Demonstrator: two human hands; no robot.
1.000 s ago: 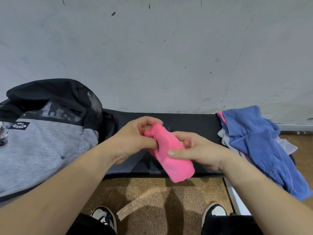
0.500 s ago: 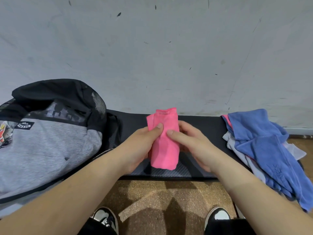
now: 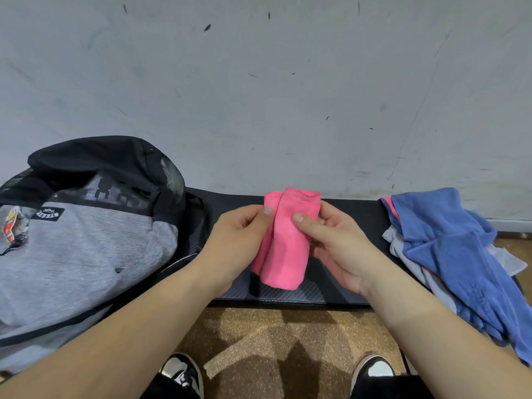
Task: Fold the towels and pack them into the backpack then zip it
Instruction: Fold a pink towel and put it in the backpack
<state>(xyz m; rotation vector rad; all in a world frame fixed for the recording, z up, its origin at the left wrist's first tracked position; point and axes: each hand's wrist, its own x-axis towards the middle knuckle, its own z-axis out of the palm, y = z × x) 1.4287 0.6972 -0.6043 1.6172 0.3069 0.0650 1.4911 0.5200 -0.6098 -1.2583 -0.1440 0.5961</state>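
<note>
Above the middle of the dark surface, a folded pink towel is held upright between both hands, its open edges at the top and its fold at the bottom. Whether its lower end touches the surface cannot be told. The left hand pinches the towel's left edge near the top, thumb on the front and the remaining fingers curled in behind. The right hand grasps the right side, thumb laid across the front and its fingers wrapped round the back of the cloth.

To the left, a grey and black backpack lies on the surface with its black top toward the wall; a small label and a coloured badge show on the grey front. Whether its zip is open cannot be told. A strip of bare surface separates it from the pink towel, and the left forearm crosses in front of its lower corner.

At the right end sits a heap of loose towels, blue on top with pale and pink cloth showing beneath, spilling over the edge. The right forearm hides part of it. Below, on the speckled brown floor, are two black-and-white shoes.
</note>
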